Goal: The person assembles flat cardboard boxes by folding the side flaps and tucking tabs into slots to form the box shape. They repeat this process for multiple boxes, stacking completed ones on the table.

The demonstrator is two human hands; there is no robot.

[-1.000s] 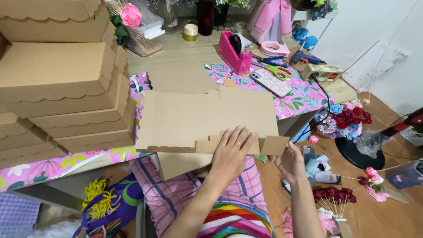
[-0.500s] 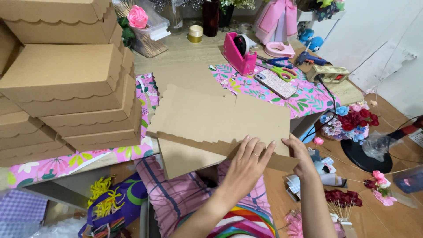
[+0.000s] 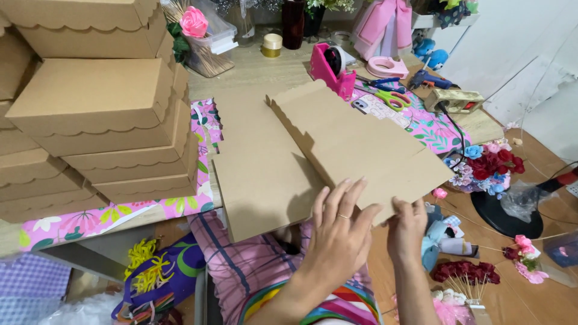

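Nearest, we see the left hand [image 3: 340, 232] lying flat with open fingers on the near edge of the cardboard sheet [image 3: 337, 150]. The right hand [image 3: 407, 225] pinches the sheet's near right corner. The sheet rests tilted on the table [image 3: 253, 72]. Left stands a box stack [image 3: 90, 114]; far, a pink tape dispenser [image 3: 332, 69].

Home craft workspace, stacked cardboard boxes [image 3: 96, 114], pink tape dispenser [image 3: 333, 69], scissors [image 3: 388, 96], glue gun [image 3: 435, 78], artificial flowers [image 3: 487, 165]
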